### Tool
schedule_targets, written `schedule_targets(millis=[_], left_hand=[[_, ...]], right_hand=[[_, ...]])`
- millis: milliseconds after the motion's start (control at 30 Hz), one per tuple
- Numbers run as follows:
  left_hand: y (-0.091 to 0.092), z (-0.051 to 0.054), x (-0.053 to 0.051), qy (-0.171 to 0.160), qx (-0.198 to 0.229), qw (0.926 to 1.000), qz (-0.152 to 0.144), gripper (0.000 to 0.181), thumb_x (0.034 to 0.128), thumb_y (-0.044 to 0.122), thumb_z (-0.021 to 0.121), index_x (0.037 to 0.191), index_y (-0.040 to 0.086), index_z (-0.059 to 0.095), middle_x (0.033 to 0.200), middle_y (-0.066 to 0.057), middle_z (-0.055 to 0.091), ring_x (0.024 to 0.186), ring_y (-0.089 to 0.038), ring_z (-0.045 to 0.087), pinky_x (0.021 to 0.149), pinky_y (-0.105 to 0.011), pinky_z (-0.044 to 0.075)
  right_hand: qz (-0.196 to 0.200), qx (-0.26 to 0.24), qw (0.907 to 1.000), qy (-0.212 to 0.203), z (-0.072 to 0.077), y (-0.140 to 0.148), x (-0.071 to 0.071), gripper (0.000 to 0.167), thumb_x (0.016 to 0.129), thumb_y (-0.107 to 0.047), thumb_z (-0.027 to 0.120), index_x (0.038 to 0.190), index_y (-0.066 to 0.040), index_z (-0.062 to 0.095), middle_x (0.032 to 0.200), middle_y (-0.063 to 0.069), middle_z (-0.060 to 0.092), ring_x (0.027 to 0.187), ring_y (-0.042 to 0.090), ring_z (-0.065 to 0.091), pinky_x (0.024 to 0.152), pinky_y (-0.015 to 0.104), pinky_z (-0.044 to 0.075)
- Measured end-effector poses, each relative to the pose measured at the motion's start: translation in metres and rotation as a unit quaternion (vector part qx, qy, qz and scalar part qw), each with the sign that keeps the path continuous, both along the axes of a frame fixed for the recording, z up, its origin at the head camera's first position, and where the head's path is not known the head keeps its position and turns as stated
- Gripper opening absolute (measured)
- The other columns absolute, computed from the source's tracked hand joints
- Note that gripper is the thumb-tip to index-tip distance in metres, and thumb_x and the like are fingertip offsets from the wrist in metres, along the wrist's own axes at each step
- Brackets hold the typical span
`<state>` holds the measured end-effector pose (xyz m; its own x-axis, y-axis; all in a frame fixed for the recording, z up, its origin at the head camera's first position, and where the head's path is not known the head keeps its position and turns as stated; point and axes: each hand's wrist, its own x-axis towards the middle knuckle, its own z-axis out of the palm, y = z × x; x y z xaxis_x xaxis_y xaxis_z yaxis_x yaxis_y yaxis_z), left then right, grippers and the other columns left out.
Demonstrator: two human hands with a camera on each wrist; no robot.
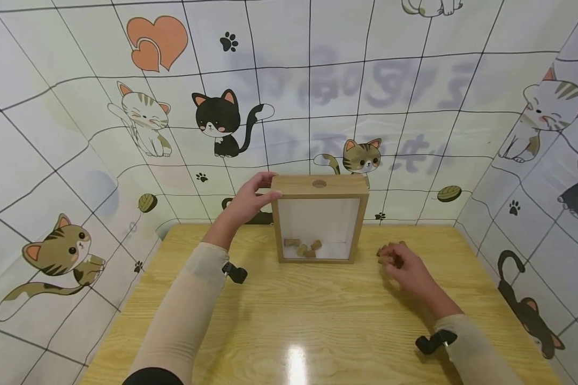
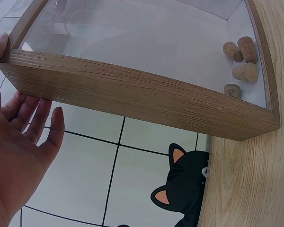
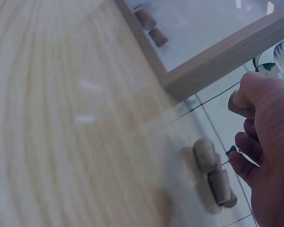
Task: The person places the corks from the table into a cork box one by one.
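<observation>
A wooden box frame [image 1: 342,185] with a clear front and a round hole [image 1: 319,184] in its top stands upright at the table's back. Several wine corks [image 2: 246,72] lie inside along its bottom. My left hand [image 1: 248,203] holds the frame's upper left corner, thumb at the front edge and fingers behind. To the right of the frame, my right hand [image 1: 407,267] pinches a cork [image 3: 237,108] between thumb and forefinger. Below that hand, in the right wrist view, several loose corks [image 3: 205,155] lie close together on the table.
The wood-grain table [image 1: 313,310] reaches toward me in front of the frame. Behind and at both sides hangs a white gridded covering [image 1: 289,123] printed with cartoon cats. A small black device [image 1: 236,272] is strapped at each wrist.
</observation>
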<state>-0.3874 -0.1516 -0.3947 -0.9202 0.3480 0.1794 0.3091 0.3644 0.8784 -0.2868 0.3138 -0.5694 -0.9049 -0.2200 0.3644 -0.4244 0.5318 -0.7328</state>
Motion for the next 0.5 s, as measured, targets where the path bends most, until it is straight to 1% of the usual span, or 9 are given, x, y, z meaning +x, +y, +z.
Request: schedule_targets(millis=[67,167,300,400,500], left_hand=[[0.0,0.0,0.0,-0.002,0.0,1.0,-0.001,0.067,0.1063,0.042,0.077,0.164,0.024,0.048,0.162,-0.013,0.05,0.148,-0.039,0.049,0.105,-0.068,0.053],[0.0,0.001,0.0,-0.001,-0.001,1.0,-0.003,0.067,0.1062,0.042,0.077,0.164,0.024,0.048,0.162,-0.013,0.05,0.148,-0.038,0.049,0.105,-0.068,0.053],[0.0,0.0,-0.001,0.001,0.0,1.0,-0.004,0.068,0.1061,0.043,0.077,0.164,0.024,0.048,0.162,-0.013,0.05,0.148,-0.037,0.049,0.107,-0.066,0.053],[-0.001,-0.001,-0.001,0.004,0.001,1.0,-0.004,0.068,0.106,0.042,0.077,0.165,0.024,0.048,0.161,-0.013,0.05,0.148,-0.037,0.049,0.109,-0.064,0.052],[-0.001,-0.001,-0.001,0.005,0.0,1.0,-0.004,0.068,0.1059,0.043,0.077,0.165,0.023,0.048,0.161,-0.013,0.051,0.149,-0.037,0.048,0.111,-0.064,0.051]], right_hand=[[-0.004,-0.001,1.0,0.002,0.006,-0.003,0.0,0.018,0.104,0.003,0.073,0.12,-0.002,0.071,0.108,0.01,0.063,0.086,0.016,0.051,0.072,0.027,0.046],[-0.014,0.002,0.9998,-0.011,0.014,-0.007,0.001,0.018,0.105,-0.003,0.074,0.123,-0.004,0.071,0.102,0.007,0.06,0.086,0.016,0.05,0.071,0.028,0.045],[-0.016,-0.015,0.9994,-0.028,0.027,-0.013,0.001,0.019,0.107,-0.008,0.074,0.125,-0.004,0.07,0.096,0.006,0.059,0.083,0.017,0.053,0.069,0.028,0.049],[-0.015,-0.031,0.9992,-0.022,0.039,-0.018,0.001,0.02,0.107,-0.006,0.073,0.126,-0.003,0.07,0.092,0.007,0.06,0.08,0.016,0.055,0.065,0.028,0.05],[-0.018,-0.038,0.9991,-0.004,0.054,-0.023,0.0,0.022,0.107,-0.006,0.073,0.128,-0.004,0.07,0.091,0.006,0.061,0.077,0.015,0.055,0.063,0.028,0.049]])
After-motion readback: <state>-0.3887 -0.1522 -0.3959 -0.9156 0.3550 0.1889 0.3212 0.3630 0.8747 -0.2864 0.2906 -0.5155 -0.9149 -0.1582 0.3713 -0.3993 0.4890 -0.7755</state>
